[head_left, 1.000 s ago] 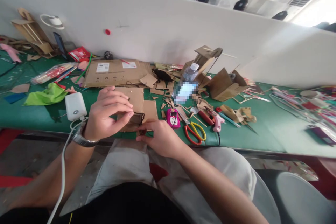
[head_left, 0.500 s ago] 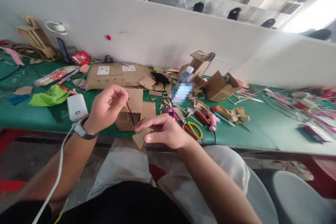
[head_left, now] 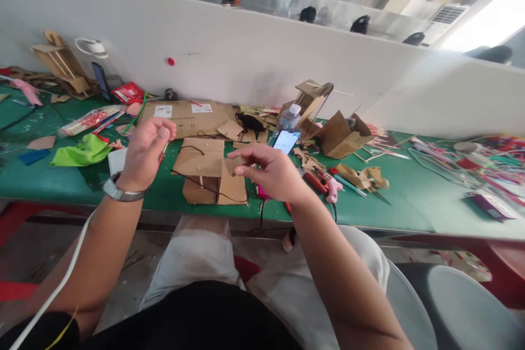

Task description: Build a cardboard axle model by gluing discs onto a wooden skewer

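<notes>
My left hand (head_left: pixel 148 150) hovers left of a small cardboard box (head_left: pixel 200 159), its fingertips pinched together. Whatever may be between them is too small to make out. Between the thumb and fingers of my right hand (head_left: pixel 273 170) is a small cardboard piece (head_left: pixel 233 166), held just above the box's right side. A dark string (head_left: pixel 232 197) runs across the front of the box, and another dark length lies on its top. Beneath my left wrist, a white device (head_left: pixel 117 161) is partly hidden.
On the green table (head_left: pixel 410 197) lie cardboard scraps, a phone (head_left: pixel 286 141), a bottle (head_left: pixel 290 117), a pink glue gun (head_left: pixel 334 188) and green cloth (head_left: pixel 82 151). A flat carton (head_left: pixel 180 120) and cardboard models (head_left: pixel 346 134) stand behind. A white cable (head_left: pixel 65 273) runs along my left arm.
My left hand has moved left and slightly up, away from the box. My right hand has risen and shifted right with the cardboard piece, uncovering the box's front.
</notes>
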The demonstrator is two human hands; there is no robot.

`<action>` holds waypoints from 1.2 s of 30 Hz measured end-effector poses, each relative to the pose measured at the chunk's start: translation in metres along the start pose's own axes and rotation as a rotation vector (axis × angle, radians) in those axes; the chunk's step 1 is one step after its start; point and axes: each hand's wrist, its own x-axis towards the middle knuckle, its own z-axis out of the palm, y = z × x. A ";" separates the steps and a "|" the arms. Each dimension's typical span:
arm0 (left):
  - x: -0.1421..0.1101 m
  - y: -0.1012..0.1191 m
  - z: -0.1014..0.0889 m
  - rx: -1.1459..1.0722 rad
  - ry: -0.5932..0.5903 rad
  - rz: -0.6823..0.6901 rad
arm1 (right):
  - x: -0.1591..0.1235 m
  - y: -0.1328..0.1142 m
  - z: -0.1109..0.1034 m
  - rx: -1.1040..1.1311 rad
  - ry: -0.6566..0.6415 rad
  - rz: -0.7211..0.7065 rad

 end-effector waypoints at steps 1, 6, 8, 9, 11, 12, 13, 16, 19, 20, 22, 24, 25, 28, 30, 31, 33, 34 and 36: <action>-0.005 0.000 0.001 0.008 -0.041 -0.028 | 0.005 -0.001 -0.005 -0.061 0.018 -0.020; -0.040 0.009 0.018 0.007 -0.010 -0.053 | 0.021 -0.004 -0.010 -0.197 -0.018 -0.073; -0.047 0.011 0.023 -0.019 -0.002 -0.084 | 0.024 -0.005 -0.008 -0.204 -0.051 -0.082; -0.048 0.011 0.025 -0.031 -0.007 -0.099 | 0.026 -0.006 -0.007 -0.209 -0.067 -0.087; -0.045 0.008 0.028 -0.062 -0.026 -0.124 | 0.030 -0.007 -0.006 -0.221 -0.102 -0.105; -0.042 0.006 0.029 -0.083 -0.037 -0.136 | 0.033 -0.007 -0.006 -0.229 -0.120 -0.115; -0.038 0.002 0.030 -0.111 -0.049 -0.146 | 0.035 -0.007 -0.007 -0.239 -0.135 -0.124; -0.023 -0.008 0.033 -0.193 -0.089 -0.169 | 0.043 -0.004 -0.009 -0.268 -0.151 -0.135; -0.009 -0.018 0.038 -0.226 -0.099 -0.172 | 0.050 -0.001 -0.012 -0.260 -0.148 -0.134; -0.006 -0.021 0.039 -0.231 -0.101 -0.177 | 0.052 0.000 -0.012 -0.253 -0.156 -0.134; 0.000 -0.025 0.040 -0.232 -0.101 -0.192 | 0.055 0.002 -0.012 -0.247 -0.189 -0.134; 0.001 -0.027 0.041 -0.221 -0.094 -0.198 | 0.060 0.002 -0.011 -0.255 -0.232 -0.136; 0.001 -0.027 0.040 -0.210 -0.088 -0.186 | 0.063 0.002 -0.011 -0.264 -0.257 -0.138; -0.007 -0.022 0.038 -0.147 -0.035 -0.053 | 0.071 0.001 -0.009 -0.288 -0.337 -0.145; -0.017 -0.014 0.036 -0.040 0.037 0.089 | 0.075 0.000 -0.008 -0.300 -0.373 -0.151; -0.023 -0.009 0.036 0.044 0.061 0.170 | 0.077 0.000 -0.007 -0.306 -0.385 -0.152; -0.036 0.004 0.037 0.234 0.037 0.256 | 0.079 0.001 -0.007 -0.319 -0.404 -0.152; -0.042 0.010 0.039 0.300 0.016 0.260 | 0.080 0.001 -0.007 -0.321 -0.413 -0.151; -0.052 0.021 0.045 0.395 0.012 0.253 | 0.082 0.003 -0.007 -0.314 -0.424 -0.158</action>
